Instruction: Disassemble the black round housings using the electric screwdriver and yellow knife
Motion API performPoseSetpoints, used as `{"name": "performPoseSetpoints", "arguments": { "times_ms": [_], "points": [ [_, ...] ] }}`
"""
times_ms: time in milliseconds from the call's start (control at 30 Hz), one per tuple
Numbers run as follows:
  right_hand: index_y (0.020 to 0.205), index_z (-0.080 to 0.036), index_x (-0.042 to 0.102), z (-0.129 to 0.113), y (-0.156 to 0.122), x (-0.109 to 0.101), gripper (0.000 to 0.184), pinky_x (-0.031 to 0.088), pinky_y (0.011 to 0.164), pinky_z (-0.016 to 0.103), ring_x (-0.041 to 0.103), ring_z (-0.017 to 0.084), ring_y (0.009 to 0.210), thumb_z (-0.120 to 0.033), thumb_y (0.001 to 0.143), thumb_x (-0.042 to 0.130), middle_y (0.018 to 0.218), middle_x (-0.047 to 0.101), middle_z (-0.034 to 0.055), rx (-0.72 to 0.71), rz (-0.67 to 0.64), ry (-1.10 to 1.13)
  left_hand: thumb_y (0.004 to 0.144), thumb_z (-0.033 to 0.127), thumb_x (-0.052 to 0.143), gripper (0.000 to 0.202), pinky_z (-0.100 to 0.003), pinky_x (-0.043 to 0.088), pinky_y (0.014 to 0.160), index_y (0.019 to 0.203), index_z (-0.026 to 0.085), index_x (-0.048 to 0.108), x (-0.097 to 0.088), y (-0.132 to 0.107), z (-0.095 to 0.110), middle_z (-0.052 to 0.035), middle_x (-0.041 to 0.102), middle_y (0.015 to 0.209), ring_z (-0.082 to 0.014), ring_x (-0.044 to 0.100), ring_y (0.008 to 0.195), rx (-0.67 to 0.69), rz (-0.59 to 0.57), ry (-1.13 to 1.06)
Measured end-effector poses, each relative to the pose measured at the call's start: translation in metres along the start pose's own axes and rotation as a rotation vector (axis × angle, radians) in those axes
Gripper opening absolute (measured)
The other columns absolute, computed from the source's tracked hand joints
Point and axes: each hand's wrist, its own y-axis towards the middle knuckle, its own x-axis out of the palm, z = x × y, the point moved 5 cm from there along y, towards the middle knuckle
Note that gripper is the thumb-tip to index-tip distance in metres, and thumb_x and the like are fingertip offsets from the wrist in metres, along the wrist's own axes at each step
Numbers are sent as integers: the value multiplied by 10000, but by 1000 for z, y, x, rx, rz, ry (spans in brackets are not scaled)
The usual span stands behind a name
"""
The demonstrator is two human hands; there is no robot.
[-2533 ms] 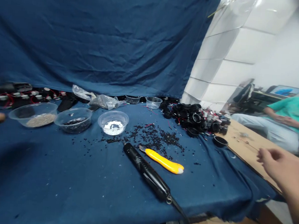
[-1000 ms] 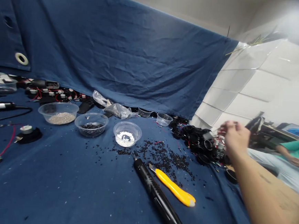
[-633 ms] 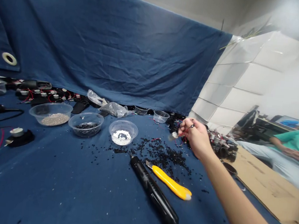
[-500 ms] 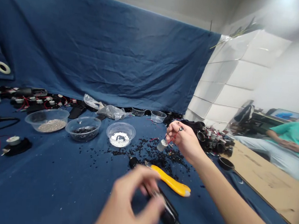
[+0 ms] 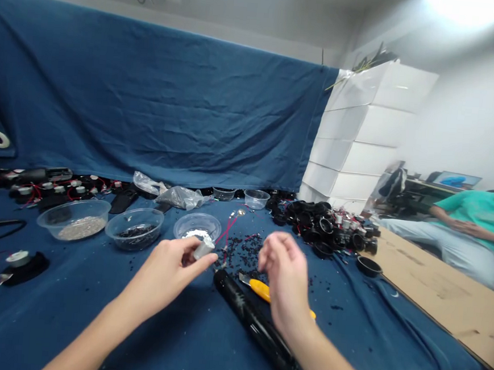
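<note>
A small silver cylinder (image 5: 203,249) trailing thin red wires (image 5: 227,232) is now grasped in the fingers of the left hand (image 5: 161,272), no longer in the right hand (image 5: 285,273). The right hand is held empty, loosely curled, above a black cylindrical tool (image 5: 249,321) and a yellow utility knife (image 5: 260,290) on the blue cloth (image 5: 388,344), with black granules (image 5: 242,247) scattered beyond.

- I'm in a small electronics assembly workshop.
- My worktop (image 5: 67,290) is draped in blue cloth, with a yellow utility knife (image 5: 259,289) on it.
- Red-wired components (image 5: 26,191) and black plastic rings (image 5: 320,228) lie in heaps, with loose parts in plastic bowls (image 5: 134,228).
- A cardboard-topped bench (image 5: 434,302) runs alongside, and a monitor (image 5: 456,179) glows beyond it.
</note>
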Motion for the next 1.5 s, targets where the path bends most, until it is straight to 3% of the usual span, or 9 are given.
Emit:
{"name": "performPoseSetpoints", "arguments": {
  "times_ms": [100, 200, 400, 533, 700, 867, 1100, 1267, 1500],
  "points": [
    [957, -153, 594, 46, -30, 27, 547, 457, 500, 235, 545, 119, 556, -687, 839, 595, 722, 578, 19, 228, -144, 37, 866, 469, 566, 346, -275, 256, 548, 662, 192, 533, -10, 9, 5, 14, 528, 571, -166, 471, 545, 45, -73, 181],
    [992, -169, 557, 83, -30, 50, 633, 433, 453, 218, 517, 102, 497, -781, 849, 486, 668, 534, -22, 278, -156, 41, 794, 373, 643, 230, -281, 257, 532, 651, 197, 605, -4, 11, 16, -2, 616, 590, -182, 538, 546, 111, -259, 306],
    [946, -116, 579, 133, -3, 50, 445, 345, 397, 150, 387, 33, 416, -528, 1033, 435, 613, 474, -59, 293, -146, -174, 896, 335, 608, 191, -235, 468, 588, 817, 219, 738, -9, 44, -22, 26, 714, 672, -165, 670, 635, 25, -599, 407],
    [909, -107, 593, 143, -5, 43, 358, 400, 437, 152, 448, 39, 454, -441, 1019, 522, 637, 513, -50, 253, -299, -342, 977, 328, 580, 222, -424, 528, 888, 1042, 131, 661, -1, 101, -66, -77, 687, 1048, -219, 660, 973, -64, -437, 602],
    [941, -111, 611, 134, 12, 21, 326, 506, 584, 216, 553, 80, 601, -428, 999, 560, 744, 574, -14, 144, -312, -458, 953, 307, 632, 246, -442, 551, 893, 1132, 138, 637, 54, 139, -96, -90, 649, 1164, -235, 644, 1032, -86, -603, 656],
    [1017, -111, 606, 133, 44, -8, 331, 527, 623, 240, 580, 94, 655, -434, 1011, 533, 829, 600, 12, 139, -133, -441, 960, 311, 622, 253, -400, 580, 821, 1138, 130, 632, 73, 144, -104, -80, 660, 1118, -216, 665, 948, -133, -706, 636],
    [1118, -118, 600, 133, 61, -21, 308, 559, 710, 288, 623, 134, 805, -399, 995, 570, 990, 620, 53, 124, -30, -372, 959, 307, 623, 244, -408, 571, 843, 1138, 141, 633, 73, 149, -99, -83, 656, 1135, -219, 658, 974, -72, -585, 626],
    [1061, -112, 608, 133, 58, -19, 318, 547, 667, 263, 607, 113, 732, -420, 1005, 547, 910, 616, 34, 137, -22, -360, 965, 334, 610, 230, -380, 569, 796, 1061, 128, 644, 42, 146, -91, -64, 670, 1028, -195, 661, 890, -14, -396, 550],
    [1070, -113, 608, 126, 55, -13, 329, 549, 690, 277, 613, 123, 760, -430, 1005, 544, 931, 617, 40, 183, -58, -362, 1028, 321, 414, 303, -288, 425, 655, 823, 155, 562, 24, 67, -59, 28, 503, 685, -145, 508, 649, 115, -140, 235]
  ]
}}
